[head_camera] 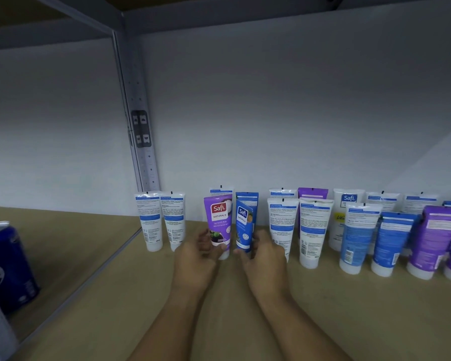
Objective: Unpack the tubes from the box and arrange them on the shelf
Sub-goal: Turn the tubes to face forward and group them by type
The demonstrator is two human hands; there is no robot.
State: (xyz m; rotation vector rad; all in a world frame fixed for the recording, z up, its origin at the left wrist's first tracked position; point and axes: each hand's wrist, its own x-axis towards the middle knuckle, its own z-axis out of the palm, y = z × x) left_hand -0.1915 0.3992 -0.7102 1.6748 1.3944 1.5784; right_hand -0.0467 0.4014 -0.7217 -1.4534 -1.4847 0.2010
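Observation:
My left hand [198, 254] holds the lower part of a purple Safi tube [218, 217] that stands cap-down on the wooden shelf [219, 308]. Beside it, my right hand [262, 254] grips a blue Safi tube [244, 220], also upright. A white tube [220, 192] and another blue tube [249, 199] stand right behind these. Two white tubes [160, 222] stand to the left. To the right runs a double row of white, blue and purple tubes [354, 230]. The box is out of sight.
A blue drink can [7, 267] stands on the neighbouring shelf bay at the far left, past a metal divider rail [97, 277]. A grey upright post [141, 126] rises at the back. The white back wall is close behind the tubes.

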